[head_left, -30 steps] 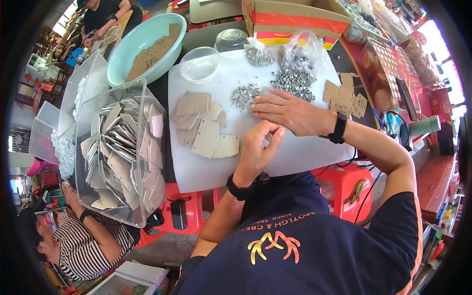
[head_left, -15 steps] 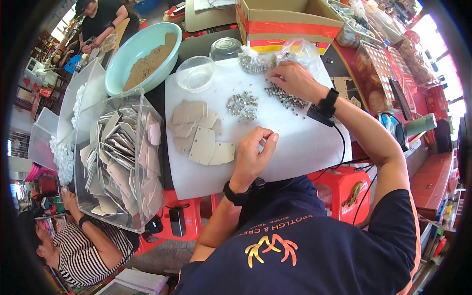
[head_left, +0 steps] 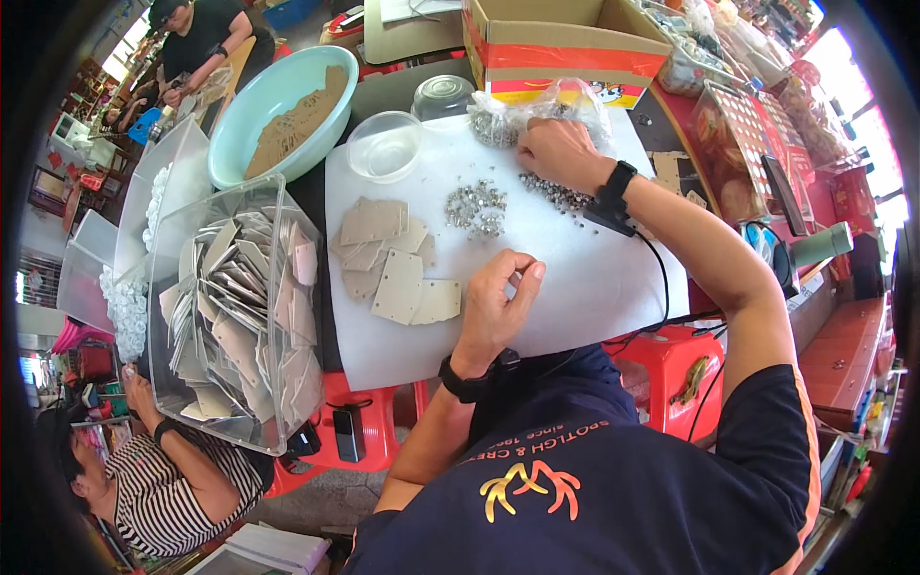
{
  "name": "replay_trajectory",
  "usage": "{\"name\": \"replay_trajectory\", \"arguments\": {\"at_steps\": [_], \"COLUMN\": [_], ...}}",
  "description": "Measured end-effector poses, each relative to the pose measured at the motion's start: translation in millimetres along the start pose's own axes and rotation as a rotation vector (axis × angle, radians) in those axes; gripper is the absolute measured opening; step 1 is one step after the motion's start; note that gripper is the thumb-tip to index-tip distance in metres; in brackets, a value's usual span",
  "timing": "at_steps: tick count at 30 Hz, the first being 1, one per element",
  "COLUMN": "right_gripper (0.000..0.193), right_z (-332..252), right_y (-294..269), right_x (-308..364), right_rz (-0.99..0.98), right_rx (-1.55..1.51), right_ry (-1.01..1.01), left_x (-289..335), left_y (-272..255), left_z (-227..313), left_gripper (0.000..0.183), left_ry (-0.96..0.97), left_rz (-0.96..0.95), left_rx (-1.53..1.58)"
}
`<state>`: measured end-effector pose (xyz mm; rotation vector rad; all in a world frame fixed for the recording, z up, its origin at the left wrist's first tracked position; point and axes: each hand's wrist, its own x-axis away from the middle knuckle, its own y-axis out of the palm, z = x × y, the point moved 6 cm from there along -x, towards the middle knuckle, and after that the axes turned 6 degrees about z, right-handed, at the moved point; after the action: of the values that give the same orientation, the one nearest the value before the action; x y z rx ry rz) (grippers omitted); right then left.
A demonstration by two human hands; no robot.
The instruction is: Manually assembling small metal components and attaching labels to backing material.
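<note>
My right hand (head_left: 565,158) is at the far side of the white sheet (head_left: 575,278), fingers curled down against clear plastic bags. Its fingertips are hidden, so what they grip cannot be made out. One bag of small metal pieces (head_left: 492,126) lies left of the hand; another clear bag (head_left: 583,103) is behind it. Below the hand spreads a pile of dark metal pieces (head_left: 559,195). To its left is a brighter pile of small metal pieces (head_left: 476,209). My left hand (head_left: 496,302) rests near the sheet's front, fingers curled toward the thumb, beside grey flat cards with small holes (head_left: 398,287).
A clear bin of grey cards (head_left: 281,383), a pale blue basin (head_left: 225,144) and a round clear tub (head_left: 383,146) stand left. An open cardboard box (head_left: 565,53) is behind. A black cable (head_left: 664,268) runs from the right wrist. Co-workers sit at the left (head_left: 182,470) and far left (head_left: 196,43).
My right hand has moved slightly away from me, from above the dark metal pile to the plastic bags. The bags' plastic has shifted. My left hand stays almost still.
</note>
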<state>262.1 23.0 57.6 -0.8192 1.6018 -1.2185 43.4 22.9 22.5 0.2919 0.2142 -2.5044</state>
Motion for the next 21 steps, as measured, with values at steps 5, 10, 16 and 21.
{"name": "replay_trajectory", "arguments": {"at_steps": [5, 10, 16, 21], "right_gripper": [0.018, 0.017, 0.016, 0.013], "right_z": [6, -11, -31, -38], "right_y": [9, 1, 7, 8], "right_x": [-4, -7, -8, -8], "right_rz": [-0.004, 0.007, 0.046, 0.066], "right_rx": [0.038, -0.082, -0.175, -0.165], "right_ry": [0.025, 0.019, -0.143, -0.225], "left_x": [0, -1, -1, 0], "left_y": [0, 0, -1, -1], "left_z": [0, -2, 3, 1], "left_gripper": [0.015, 0.013, 0.011, 0.01], "left_ry": [-0.002, 0.019, 0.04, 0.038], "left_rz": [0.004, 0.025, 0.041, 0.058], "left_rx": [0.0, 0.005, 0.022, 0.02]}}
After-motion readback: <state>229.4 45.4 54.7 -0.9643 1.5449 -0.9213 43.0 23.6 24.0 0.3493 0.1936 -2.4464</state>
